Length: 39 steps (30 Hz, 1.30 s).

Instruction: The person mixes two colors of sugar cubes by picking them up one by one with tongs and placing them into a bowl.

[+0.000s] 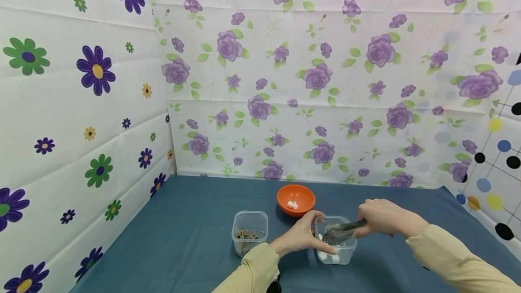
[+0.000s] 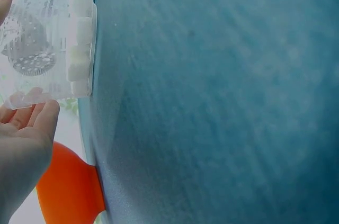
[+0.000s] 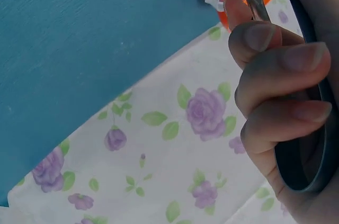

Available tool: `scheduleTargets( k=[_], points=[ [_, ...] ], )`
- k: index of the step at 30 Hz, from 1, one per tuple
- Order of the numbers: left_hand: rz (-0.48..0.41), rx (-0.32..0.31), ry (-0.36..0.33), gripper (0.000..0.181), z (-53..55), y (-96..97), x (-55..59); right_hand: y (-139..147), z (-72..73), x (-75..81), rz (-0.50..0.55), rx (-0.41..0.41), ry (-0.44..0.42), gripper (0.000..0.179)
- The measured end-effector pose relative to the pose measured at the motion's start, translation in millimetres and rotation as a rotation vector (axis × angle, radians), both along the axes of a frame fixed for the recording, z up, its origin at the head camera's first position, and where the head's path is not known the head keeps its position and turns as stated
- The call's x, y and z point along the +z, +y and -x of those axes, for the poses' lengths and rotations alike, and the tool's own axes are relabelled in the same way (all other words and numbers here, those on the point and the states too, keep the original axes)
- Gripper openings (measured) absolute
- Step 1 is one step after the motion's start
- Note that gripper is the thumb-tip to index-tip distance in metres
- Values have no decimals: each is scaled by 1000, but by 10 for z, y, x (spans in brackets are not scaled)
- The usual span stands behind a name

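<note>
Left of the orange bowl point(image 1: 303, 193), and a bit nearer the person, a clear square tub point(image 1: 250, 219) stood on the blue worktop point(image 1: 195, 238). It had little brown chunks point(image 1: 246, 235) in it, which looked hard and dry. No hand touched it.

The orange bowl had a few white lumps point(image 1: 292, 205) in it. It looked smooth and stiff, so its rim was probably the best place to grab it.

Nearer the person than the bowl, the left hand point(image 1: 301, 235) was spread wide and held the marshmallow tub point(image 1: 346, 257), with its thumb on the near side and its fingers on the far side. That tub was just to the right of the bowl and nearer the person. It looked thin, light and slippery, so it could slide or bend if pushed. Holding it across the top, as the hand did, seemed a good way.

Inside were white marshmallows point(image 1: 335, 259), or something much like them. They were probably soft and light, and a hard squeeze could squash them.

The holey ends of the metal tongs point(image 1: 335, 237) were in that tub; I could not tell if they had caught anything. The tongs looked stiff and springy, best held by the dark handles. Farther right of the bowl, the right hand point(image 1: 382, 217) had its fingers wrapped round those handles.
</note>
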<state>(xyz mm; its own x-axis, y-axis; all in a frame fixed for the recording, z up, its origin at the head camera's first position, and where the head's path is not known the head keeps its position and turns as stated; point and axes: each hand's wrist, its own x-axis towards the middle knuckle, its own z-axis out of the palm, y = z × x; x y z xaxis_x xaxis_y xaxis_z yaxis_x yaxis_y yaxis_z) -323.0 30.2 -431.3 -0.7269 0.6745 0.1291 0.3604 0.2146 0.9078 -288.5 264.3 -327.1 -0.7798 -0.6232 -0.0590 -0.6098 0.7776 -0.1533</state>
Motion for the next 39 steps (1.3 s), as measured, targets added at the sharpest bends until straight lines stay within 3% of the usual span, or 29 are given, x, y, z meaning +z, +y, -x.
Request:
scheduleTargets(
  k=[6,14,22,39],
  points=[
    [-3,-4,-1,68,-5,0,0,-73,11,-27,-25,-9,5,37],
    [-5,-13,2,66,2,-5,-2,-101,44,-76,-70,-9,123,39],
    [-13,-20,-5,67,9,5,1,-108,37,-90,-21,-17,10,35],
    [-4,3,-10,64,-1,-1,6,-60,87,-116,-14,-26,61,31]
  ],
)
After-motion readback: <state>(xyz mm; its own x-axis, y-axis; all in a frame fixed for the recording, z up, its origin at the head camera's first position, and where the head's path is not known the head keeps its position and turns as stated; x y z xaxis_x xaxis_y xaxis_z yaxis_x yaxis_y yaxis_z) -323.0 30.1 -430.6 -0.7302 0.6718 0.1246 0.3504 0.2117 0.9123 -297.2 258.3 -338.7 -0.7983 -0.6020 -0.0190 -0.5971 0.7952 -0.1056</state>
